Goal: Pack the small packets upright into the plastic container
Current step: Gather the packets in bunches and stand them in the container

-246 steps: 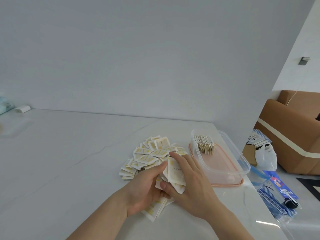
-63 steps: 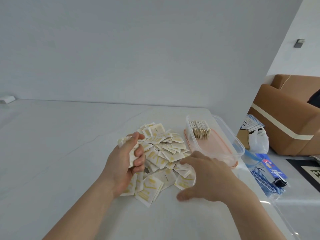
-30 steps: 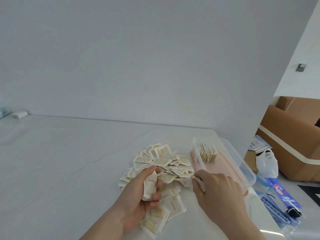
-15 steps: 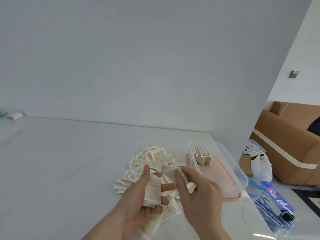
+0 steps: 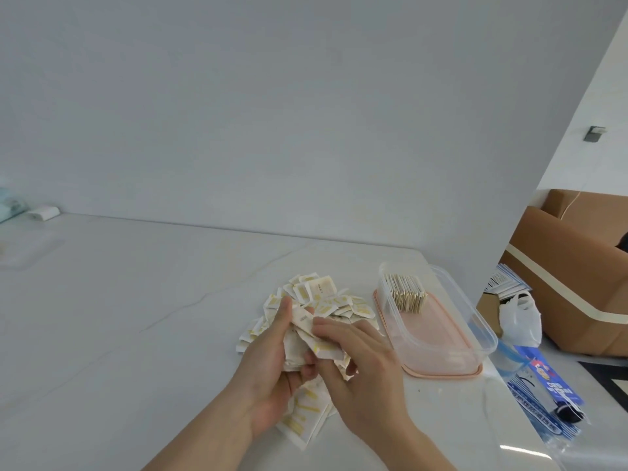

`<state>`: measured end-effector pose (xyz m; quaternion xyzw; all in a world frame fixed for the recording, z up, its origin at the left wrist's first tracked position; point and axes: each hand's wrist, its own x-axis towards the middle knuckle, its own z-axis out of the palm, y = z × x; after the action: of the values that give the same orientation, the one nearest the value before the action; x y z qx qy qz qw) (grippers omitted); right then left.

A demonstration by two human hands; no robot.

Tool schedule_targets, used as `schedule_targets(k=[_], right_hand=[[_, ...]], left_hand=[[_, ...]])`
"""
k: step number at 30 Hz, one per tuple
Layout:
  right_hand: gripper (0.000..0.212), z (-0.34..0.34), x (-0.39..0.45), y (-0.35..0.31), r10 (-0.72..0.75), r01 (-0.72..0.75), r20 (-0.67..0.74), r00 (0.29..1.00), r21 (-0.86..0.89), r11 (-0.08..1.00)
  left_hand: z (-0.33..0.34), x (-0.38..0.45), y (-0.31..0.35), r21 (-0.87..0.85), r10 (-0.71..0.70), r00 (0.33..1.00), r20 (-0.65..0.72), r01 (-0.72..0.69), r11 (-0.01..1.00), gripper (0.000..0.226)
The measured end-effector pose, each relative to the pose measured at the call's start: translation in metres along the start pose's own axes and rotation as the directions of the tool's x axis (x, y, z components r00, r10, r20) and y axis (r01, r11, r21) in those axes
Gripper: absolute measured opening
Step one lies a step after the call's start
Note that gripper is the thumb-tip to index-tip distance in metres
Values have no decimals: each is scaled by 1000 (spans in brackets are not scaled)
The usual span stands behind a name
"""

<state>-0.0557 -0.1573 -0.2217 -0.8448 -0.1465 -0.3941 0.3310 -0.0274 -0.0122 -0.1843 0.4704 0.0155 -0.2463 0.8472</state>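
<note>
Much of the loose pile of small packets [image 5: 326, 307] is hidden behind two hands that meet over its near side, so the number of packets under them cannot be counted, and the print on them is too small to read. Both forearms are cut off by the bottom edge. The left hand [image 5: 272, 375] has its fingers curled in a grip round a bunched stack of packets [image 5: 300, 334], thumb up along the stack's left side. The right hand [image 5: 360, 368] lies against the same stack from the right, its fingers bent onto a packet with a yellow mark; whether it pinches that packet or only presses it cannot be told. The pile lies on the white desk [image 5: 136, 317], just left of the clear plastic container [image 5: 475, 321]. The container has a pink base, and at its far end a short row of packets [image 5: 407, 295] stands upright, leaning against the far wall; the rest of its floor shows bare pink. Right of the container, past the desk edge, a blue printed bag [image 5: 543, 392] and a white plastic bag [image 5: 520, 317] are partly cut off from view.
</note>
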Motion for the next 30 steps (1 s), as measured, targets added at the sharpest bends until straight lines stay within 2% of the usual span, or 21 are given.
schedule_targets(k=[4, 9, 12, 16, 19, 23, 26, 30], right_hand=[[27, 2, 1, -1, -139, 136, -54, 989, -55, 989], [28, -4, 4, 0, -187, 168, -93, 978, -181, 969], [29, -8, 7, 0, -203, 183, -85, 975, -201, 962], [32, -11, 7, -4, -205, 199, -37, 978, -127, 972], [35, -17, 8, -6, -192, 190, -5, 981, -92, 977], [11, -19, 8, 3, -241, 226, -81, 967, -167, 960], [13, -18, 10, 1, -270, 235, -153, 951, -212, 949], [4, -23, 11, -3, -272, 242, -217, 937, -157, 957]], left_hand=[[-2, 1, 1, 10, 6, 1000, -23, -5, 1000, 68], [-1, 2, -8, 96, 27, 998, 57, -32, 995, 77], [-2, 2, -8, 66, 22, 997, 79, -27, 997, 68], [-2, 3, -7, 7, -26, 999, 41, 26, 1000, 62], [-4, 3, -6, 44, -18, 1000, 21, 17, 999, 61], [0, -1, -5, 91, -27, 998, 56, 22, 996, 52], [4, -5, -3, 72, -57, 993, 104, 50, 996, 42], [1, -3, 3, -55, -29, 999, 34, 31, 998, 30]])
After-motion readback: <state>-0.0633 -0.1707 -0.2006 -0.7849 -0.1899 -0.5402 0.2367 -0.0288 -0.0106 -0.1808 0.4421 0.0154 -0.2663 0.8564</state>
